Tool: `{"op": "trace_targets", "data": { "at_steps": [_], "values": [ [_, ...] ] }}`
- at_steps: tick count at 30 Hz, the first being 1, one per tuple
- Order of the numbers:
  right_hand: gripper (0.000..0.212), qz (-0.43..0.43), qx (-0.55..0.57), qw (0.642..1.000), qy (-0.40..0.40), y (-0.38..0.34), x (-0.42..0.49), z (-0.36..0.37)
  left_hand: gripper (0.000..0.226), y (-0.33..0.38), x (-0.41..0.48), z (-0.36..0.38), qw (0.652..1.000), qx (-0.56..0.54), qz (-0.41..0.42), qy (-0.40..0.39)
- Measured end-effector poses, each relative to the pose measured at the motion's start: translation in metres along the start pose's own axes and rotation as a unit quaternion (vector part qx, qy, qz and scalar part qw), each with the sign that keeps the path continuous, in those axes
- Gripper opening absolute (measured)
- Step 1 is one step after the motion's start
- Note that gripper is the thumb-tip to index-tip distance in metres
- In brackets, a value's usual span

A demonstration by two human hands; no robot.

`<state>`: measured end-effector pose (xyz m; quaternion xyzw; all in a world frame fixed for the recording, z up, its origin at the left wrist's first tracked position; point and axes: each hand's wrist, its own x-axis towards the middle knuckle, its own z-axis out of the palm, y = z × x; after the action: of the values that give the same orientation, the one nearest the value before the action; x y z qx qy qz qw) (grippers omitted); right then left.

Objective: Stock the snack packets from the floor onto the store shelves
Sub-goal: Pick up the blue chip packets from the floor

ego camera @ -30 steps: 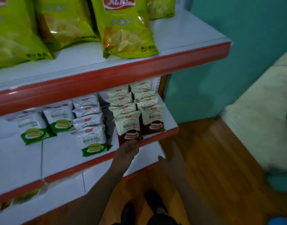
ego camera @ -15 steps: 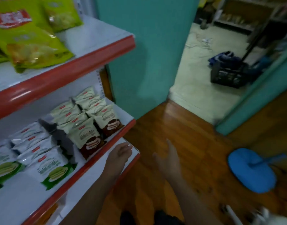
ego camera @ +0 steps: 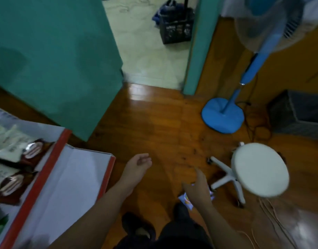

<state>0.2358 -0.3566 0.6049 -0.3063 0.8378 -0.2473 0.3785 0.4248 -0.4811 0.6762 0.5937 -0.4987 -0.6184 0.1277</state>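
Note:
My left hand [ego camera: 137,163] hangs over the wooden floor just right of the shelf corner, fingers loosely curled, holding nothing. My right hand [ego camera: 197,186] is lower and to the right, fingers spread, above a small white and blue snack packet [ego camera: 186,201] lying on the floor; it does not grip it. At the left edge the white shelves [ego camera: 73,177] with red trim carry brown-and-white snack packets [ego camera: 31,150].
A white round stool [ego camera: 259,168] on a star base stands right of my hands. A blue standing fan [ego camera: 223,114] is behind it, with cables and a dark bin [ego camera: 298,112]. A teal wall [ego camera: 55,60] and doorway lie ahead; my dark shoes [ego camera: 138,229] are below.
My view has swung right and down, away from the shelves to the floor. My left hand has come off the shelf edge. My right hand has dropped toward the packet on the floor.

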Motion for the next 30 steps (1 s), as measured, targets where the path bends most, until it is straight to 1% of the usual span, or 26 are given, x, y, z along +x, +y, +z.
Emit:
{"op": "trace_targets", "data": {
  "at_steps": [3, 7, 11, 14, 17, 22, 25, 27, 30],
  "values": [
    [0.074, 0.080, 0.025, 0.996, 0.004, 0.050, 0.005, -0.041, 0.036, 0.008, 0.011, 0.066, 0.999, 0.012, -0.031, -0.030],
    [0.068, 0.143, 0.056, 0.988, 0.006, 0.104, 0.015, -0.091, 0.038, 0.010, 0.017, 0.140, 0.994, 0.047, -0.065, -0.069],
    [0.068, 0.217, 0.114, 0.969, 0.032, 0.137, 0.018, -0.123, 0.037, 0.010, 0.025, 0.186, 0.984, 0.097, -0.089, -0.116],
    [0.067, 0.257, 0.148, 0.953, 0.060, 0.155, 0.022, -0.129, 0.035, 0.010, 0.043, 0.210, 0.976, 0.134, -0.102, -0.137],
    [0.070, 0.302, 0.163, 0.937, 0.062, 0.171, 0.028, -0.123, 0.039, 0.004, 0.065, 0.227, 0.965, 0.168, -0.120, -0.159],
    [0.066, 0.402, 0.213, 0.886, 0.085, 0.189, 0.047, -0.101, 0.035, -0.015, 0.133, 0.261, 0.946, 0.213, -0.156, -0.191],
    [0.064, 0.450, 0.222, 0.860, 0.088, 0.212, 0.054, -0.068, 0.036, -0.048, 0.178, 0.283, 0.929, 0.233, -0.192, -0.213],
    [0.062, 0.477, 0.236, 0.843, 0.075, 0.227, 0.058, -0.040, 0.037, -0.076, 0.203, 0.291, 0.919, 0.243, -0.222, -0.220],
    [0.052, 0.497, 0.251, 0.830, 0.040, 0.248, 0.072, 0.002, 0.036, -0.122, 0.242, 0.302, 0.914, 0.244, -0.252, -0.204]
  ]
}}
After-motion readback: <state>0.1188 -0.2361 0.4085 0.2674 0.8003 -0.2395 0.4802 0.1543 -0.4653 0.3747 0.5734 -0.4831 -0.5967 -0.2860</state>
